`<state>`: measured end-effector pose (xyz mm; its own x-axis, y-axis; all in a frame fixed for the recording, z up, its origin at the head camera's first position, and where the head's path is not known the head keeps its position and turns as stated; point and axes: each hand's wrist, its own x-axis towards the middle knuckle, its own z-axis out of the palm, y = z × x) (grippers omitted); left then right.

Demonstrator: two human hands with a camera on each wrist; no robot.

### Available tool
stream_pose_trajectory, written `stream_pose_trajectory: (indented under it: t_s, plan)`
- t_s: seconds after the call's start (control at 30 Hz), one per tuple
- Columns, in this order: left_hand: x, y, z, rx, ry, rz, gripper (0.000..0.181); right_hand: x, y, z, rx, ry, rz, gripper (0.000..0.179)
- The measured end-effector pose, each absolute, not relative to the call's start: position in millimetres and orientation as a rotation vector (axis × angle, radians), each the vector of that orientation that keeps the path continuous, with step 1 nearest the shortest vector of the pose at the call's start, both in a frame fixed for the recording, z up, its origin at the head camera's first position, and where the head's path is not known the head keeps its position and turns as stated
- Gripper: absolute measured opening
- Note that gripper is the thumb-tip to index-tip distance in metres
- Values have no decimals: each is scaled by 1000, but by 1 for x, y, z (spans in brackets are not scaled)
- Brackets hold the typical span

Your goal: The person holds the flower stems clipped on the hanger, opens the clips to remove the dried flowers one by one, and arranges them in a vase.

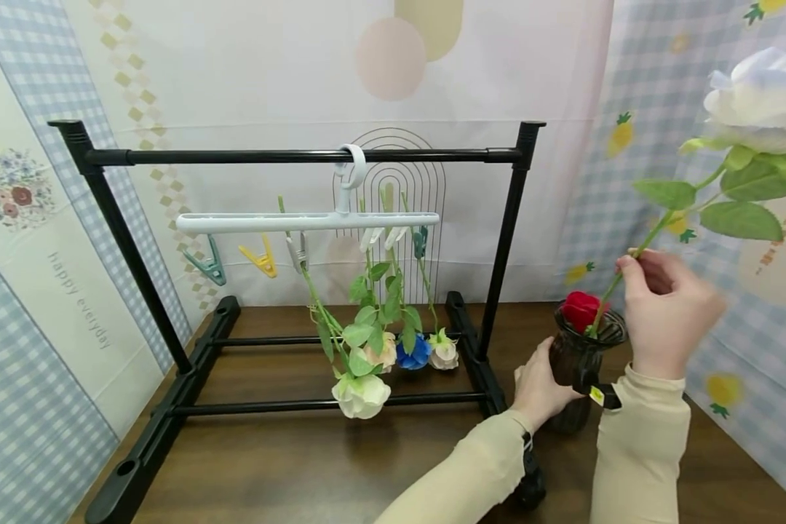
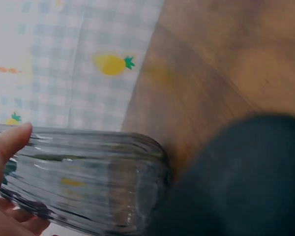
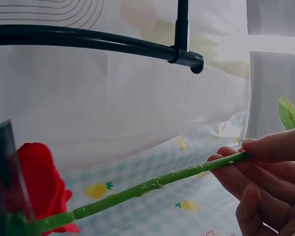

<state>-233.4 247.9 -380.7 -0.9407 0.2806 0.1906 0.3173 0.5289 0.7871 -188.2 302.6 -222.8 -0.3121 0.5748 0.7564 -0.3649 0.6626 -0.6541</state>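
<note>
At the right of the head view, my left hand (image 1: 538, 389) grips a dark ribbed glass vase (image 1: 571, 356) around its side; the vase stands upright on the wooden table. My right hand (image 1: 673, 306) pinches the green stem (image 3: 157, 184) of a large white artificial rose (image 1: 763, 105) between thumb and fingers. The stem's lower end reaches into the vase mouth, and the bloom leans up to the right. A red rose (image 1: 581, 309) sits low in the vase mouth. In the left wrist view, fingers and thumb wrap the ribbed glass (image 2: 88, 177).
A black rack (image 1: 308, 156) carries a white hanger (image 1: 288, 222) with clips. Several flowers hang upside down, among them a white rose (image 1: 362, 397) and a blue one (image 1: 413, 352). A teal clip (image 1: 211, 263) and a yellow clip (image 1: 260, 257) hold nothing. Patterned cloth (image 1: 236, 80) stands behind.
</note>
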Motion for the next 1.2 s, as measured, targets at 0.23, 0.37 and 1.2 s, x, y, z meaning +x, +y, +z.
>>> stream_pose_trajectory:
  t_s: [0.23, 0.37, 1.2]
  plan:
    - [-237, 245, -384, -584, -2701, -1257, 78, -192, 305, -230, -198, -1636, 899, 24]
    - [-240, 245, -381, -593, -2688, -1231, 75, -196, 305, -231, -249, -1656, 878, 22]
    - [-237, 240, -386, -617, -2654, -1280, 80, -185, 338, -282, -182, -2219, 439, 22]
